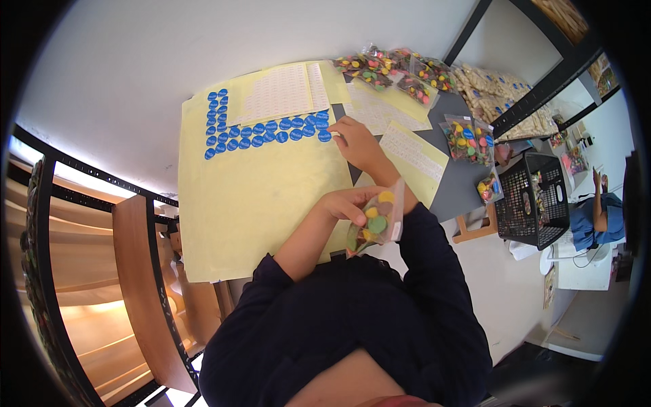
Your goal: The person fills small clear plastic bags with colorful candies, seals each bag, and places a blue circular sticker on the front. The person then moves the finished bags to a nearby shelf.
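Observation:
My left hand point(351, 203) holds a clear plastic bag of yellow, green and brown round pieces point(374, 224), with a small white label on its edge. At the right end of the rows of round blue stickers point(269, 137), my right hand point(353, 140) has its thumb and forefinger at the last sticker; whether it pinches one I cannot tell. The stickers lie on a large pale yellow sheet point(259, 203). Sheets of small printed labels point(279, 91) overlap its upper part, and more printed label sheets point(414, 155) lie to the right of my right hand.
Filled candy bags point(391, 66) are heaped at the back. Bags with blue stickers point(468, 137) lie at the table's right side. Beyond stand a black plastic basket point(534, 198) and stacked bags of pale pieces point(488, 91). A co-worker in blue point(597, 219) is at the far right.

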A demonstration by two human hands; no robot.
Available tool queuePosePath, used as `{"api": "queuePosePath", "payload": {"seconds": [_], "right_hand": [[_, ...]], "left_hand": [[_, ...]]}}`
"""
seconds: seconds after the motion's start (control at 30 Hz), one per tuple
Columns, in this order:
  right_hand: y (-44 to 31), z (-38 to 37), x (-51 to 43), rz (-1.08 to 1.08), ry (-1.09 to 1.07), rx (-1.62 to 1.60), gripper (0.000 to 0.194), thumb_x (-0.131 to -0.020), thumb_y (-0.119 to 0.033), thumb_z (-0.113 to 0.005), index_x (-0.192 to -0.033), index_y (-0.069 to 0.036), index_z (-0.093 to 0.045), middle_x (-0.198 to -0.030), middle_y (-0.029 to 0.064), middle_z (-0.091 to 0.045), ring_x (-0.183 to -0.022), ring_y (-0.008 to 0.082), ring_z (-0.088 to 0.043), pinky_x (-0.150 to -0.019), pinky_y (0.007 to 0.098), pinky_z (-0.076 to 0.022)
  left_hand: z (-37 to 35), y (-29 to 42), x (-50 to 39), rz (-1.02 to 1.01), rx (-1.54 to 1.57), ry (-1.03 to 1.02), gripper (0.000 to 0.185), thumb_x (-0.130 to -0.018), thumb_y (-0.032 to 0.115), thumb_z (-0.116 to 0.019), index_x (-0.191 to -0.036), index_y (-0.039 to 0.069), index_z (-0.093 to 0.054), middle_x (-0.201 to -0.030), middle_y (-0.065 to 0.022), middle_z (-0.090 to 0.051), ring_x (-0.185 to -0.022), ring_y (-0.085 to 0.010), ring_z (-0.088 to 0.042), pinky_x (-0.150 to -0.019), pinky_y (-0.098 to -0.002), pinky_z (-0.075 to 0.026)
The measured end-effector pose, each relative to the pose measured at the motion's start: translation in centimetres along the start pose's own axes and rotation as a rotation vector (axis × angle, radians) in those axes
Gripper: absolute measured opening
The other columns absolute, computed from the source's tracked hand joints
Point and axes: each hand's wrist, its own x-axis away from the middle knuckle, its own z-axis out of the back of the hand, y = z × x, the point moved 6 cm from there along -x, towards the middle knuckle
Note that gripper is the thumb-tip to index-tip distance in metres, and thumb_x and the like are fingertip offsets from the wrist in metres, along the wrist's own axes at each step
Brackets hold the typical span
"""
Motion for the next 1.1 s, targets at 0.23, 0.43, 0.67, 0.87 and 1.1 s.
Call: {"api": "queuePosePath", "payload": {"seconds": [0.23,0.43,0.67,0.87,1.1], "right_hand": [[1.5,-3.3,-0.7,-0.001,-0.019,0.186,0.017,-0.072,-0.005,-0.058,-0.089,-0.003,-0.061,-0.088,0.0103,-0.054,-0.083,0.0279,-0.053,-0.073,0.0355,-0.0455],[1.4,-3.4,-1.6,0.073,-0.028,0.206,0.006,-0.071,-0.005,-0.057,-0.077,-0.003,-0.058,-0.080,0.0093,-0.056,-0.080,0.0280,-0.053,-0.069,0.0366,-0.0453],[1.8,-3.8,-1.6,-0.062,-0.077,0.196,0.005,-0.075,-0.007,-0.054,-0.074,-0.003,-0.055,-0.075,0.0130,-0.058,-0.071,0.0327,-0.055,-0.063,0.0407,-0.0443],[2.1,-4.0,-1.1,-0.135,-0.140,0.193,0.006,-0.076,-0.008,-0.051,-0.072,-0.004,-0.052,-0.070,0.0152,-0.057,-0.070,0.0346,-0.055,-0.060,0.0427,-0.0426],[2.5,-4.2,-1.2,-0.140,-0.291,0.147,0.006,-0.074,-0.004,-0.048,-0.077,-0.005,-0.052,-0.076,0.0177,-0.056,-0.076,0.0358,-0.054,-0.062,0.0443,-0.0418]], "left_hand": [[-0.1,-0.4,0.1,0.008,0.001,-0.107,0.062,-0.069,0.032,-0.072,-0.110,-0.005,-0.042,-0.094,-0.0170,-0.051,-0.081,-0.0244,-0.059,-0.063,-0.0341,-0.051],[0.1,-0.7,0.3,0.024,0.068,-0.083,0.063,-0.070,0.032,-0.071,-0.111,-0.005,-0.042,-0.095,-0.0170,-0.050,-0.081,-0.0238,-0.058,-0.061,-0.0337,-0.051],[0.2,-0.1,0.2,-0.042,0.063,-0.100,0.064,-0.069,0.032,-0.071,-0.111,-0.005,-0.041,-0.090,-0.0169,-0.051,-0.077,-0.0245,-0.059,-0.059,-0.0309,-0.049],[0.3,-0.1,0.1,-0.046,0.145,-0.082,0.063,-0.069,0.030,-0.071,-0.111,-0.004,-0.041,-0.090,-0.0170,-0.052,-0.076,-0.0247,-0.059,-0.060,-0.0302,-0.048],[-0.1,0.0,0.1,-0.042,0.208,-0.035,0.060,-0.067,0.026,-0.072,-0.110,-0.004,-0.042,-0.089,-0.0174,-0.053,-0.077,-0.0250,-0.059,-0.062,-0.0304,-0.048]]}}
